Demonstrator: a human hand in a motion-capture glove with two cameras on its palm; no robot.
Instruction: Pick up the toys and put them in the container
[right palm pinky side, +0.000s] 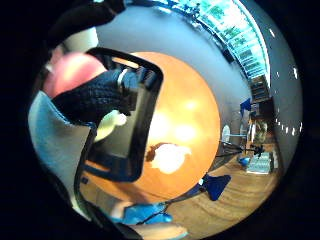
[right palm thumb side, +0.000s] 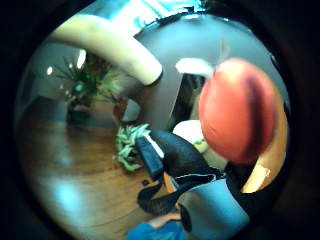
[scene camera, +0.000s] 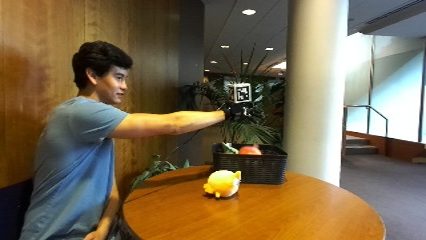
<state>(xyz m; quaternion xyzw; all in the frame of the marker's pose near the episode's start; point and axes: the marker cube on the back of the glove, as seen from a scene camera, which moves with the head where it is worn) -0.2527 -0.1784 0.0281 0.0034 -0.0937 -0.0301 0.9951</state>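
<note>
Reaching out at shoulder height across the table (scene camera: 299, 210) with the right hand (scene camera: 236, 110), hovering straight above the basket (scene camera: 249, 170) and well clear of its rim. Nothing held: fingers (right palm pinky side: 92, 95) loosely bent across the little-finger-side palm view, closing on no toy. Down below, sitting in the basket and poking up over the rim, 1 red toy (scene camera: 250, 149), with something green (scene camera: 229, 148) just beside it inside. In the thumb-side palm view, filling much of the scene, that same red toy, close under the palm yet apart from the glove. Looking down from the little-finger side: dark basket rim under the bent fingers, round orange-brown tabletop spread beneath. Still out on the table, 1 yellow toy (scene camera: 222, 183), resting just in front of the basket's near wall, not touching it as far as can be told. Basket set toward the far side of the table, near a pale pillar (scene camera: 318, 90), with a leafy plant (scene camera: 246, 130) behind. Seated at the table's near edge in a blue shirt, right arm fully extended and level.
</note>
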